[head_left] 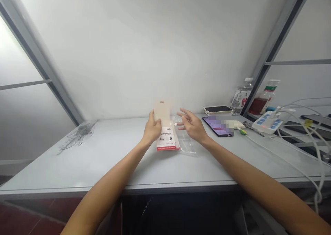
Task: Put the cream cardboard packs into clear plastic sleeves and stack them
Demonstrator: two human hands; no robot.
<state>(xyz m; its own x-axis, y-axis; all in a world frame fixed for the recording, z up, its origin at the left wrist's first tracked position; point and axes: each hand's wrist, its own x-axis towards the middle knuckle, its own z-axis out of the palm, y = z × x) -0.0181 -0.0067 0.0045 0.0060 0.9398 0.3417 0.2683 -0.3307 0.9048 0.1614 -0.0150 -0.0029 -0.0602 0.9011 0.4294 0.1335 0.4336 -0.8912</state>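
My left hand (153, 127) is closed on a cream card (162, 112), its thumb pressed across the front. Directly below the thumb is a white ruler-set packet (165, 138) with Chinese lettering, a large 4 and a red lower edge. A clear plastic pouch (188, 145) hangs along the packet's right side, and a small white round button (176, 124) shows near its top. Beside the pouch my right hand (192, 125) is open, its fingers apart and pointing left. Whether its fingertips touch the pouch I cannot tell.
To the right lie a lit phone (214, 126), another phone on a white box (218, 110), a power strip (267, 122) and tangled white cables (317, 152). A water bottle (241, 97) stands behind them. Dark scribbles (79, 135) mark the grey desk (111, 159) at left.
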